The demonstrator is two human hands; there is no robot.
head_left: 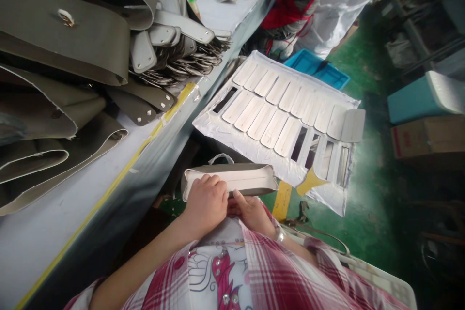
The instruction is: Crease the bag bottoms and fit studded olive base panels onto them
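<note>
A grey bag body [250, 181], with a long white panel facing up, is held close in front of my waist. My left hand [206, 201] is closed over its left part, fingers curled onto the white panel; what lies under the fingers is hidden. On the near edge of the bag, my right hand [250, 210] grips with the thumb on top and the other fingers below, partly hidden. Just beyond stands a white-covered rack [207, 118] bearing rows of white rounded strips [278, 89].
Large grey leather pieces [98, 34] and a heap of straps [174, 53] cover the table [54, 232] at left. Past the rack are a blue crate [316, 69] and a co-worker in a red apron [285, 9]. Cardboard boxes [428, 140] stand at right.
</note>
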